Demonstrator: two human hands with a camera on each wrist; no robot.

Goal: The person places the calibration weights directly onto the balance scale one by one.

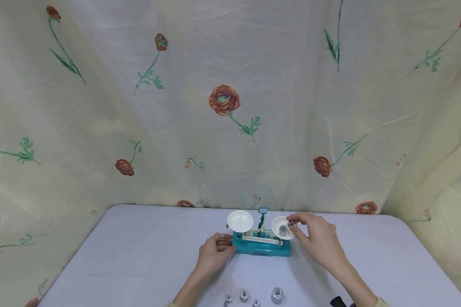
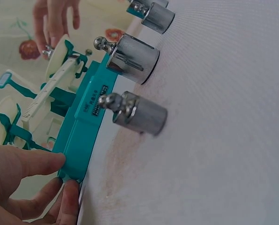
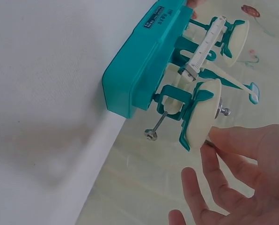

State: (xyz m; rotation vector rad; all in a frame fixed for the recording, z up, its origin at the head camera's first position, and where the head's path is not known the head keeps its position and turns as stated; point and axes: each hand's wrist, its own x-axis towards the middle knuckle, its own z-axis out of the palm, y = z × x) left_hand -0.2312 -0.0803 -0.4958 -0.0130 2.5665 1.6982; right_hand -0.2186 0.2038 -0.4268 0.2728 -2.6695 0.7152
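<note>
White table: balance at twelve o'clock, left hand gripping its nine-o'clock end; right hand pinches a small weight over the three-o'clock pan; a slackening pinch could drop it

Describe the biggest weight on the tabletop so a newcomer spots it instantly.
On the white table, find the teal balance scale. In front of it are several silver weights; the large weight is rightmost in the head view, visibly wider than the others.

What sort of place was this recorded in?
Probably a curtained-off tabletop recording spot indoors: floral curtains hang behind and beside a pale table, on which a teal balance and several metal weights stand.
</note>
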